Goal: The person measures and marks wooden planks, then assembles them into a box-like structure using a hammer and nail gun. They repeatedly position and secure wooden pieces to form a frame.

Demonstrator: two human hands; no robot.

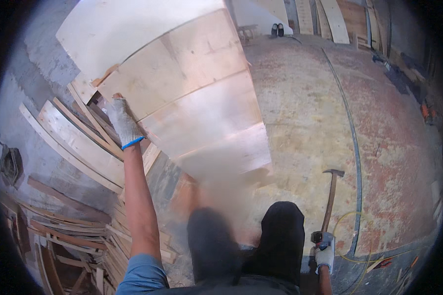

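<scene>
A large panel of pale wooden boards [197,64] stands tilted before me, its lower end blurred near my knees. My left hand [124,122], in a whitish glove with a blue cuff, is closed on the panel's left edge; part of its fingers is hidden. Low at the right, my gloved right hand [325,256] is closed around a dark power tool [322,239], whose exact kind I cannot make out. A claw hammer [332,192] points away from that tool, its head at the far end; the lower end of its handle is hidden behind the tool.
Long wooden strips [74,142] and stacked offcuts [74,233] crowd the left side. A yellow hose [335,226] loops beside my right hand. Dark shoes [277,30] stand at the far end of the worn wooden platform [305,108]. More boards [335,22] lean at the back.
</scene>
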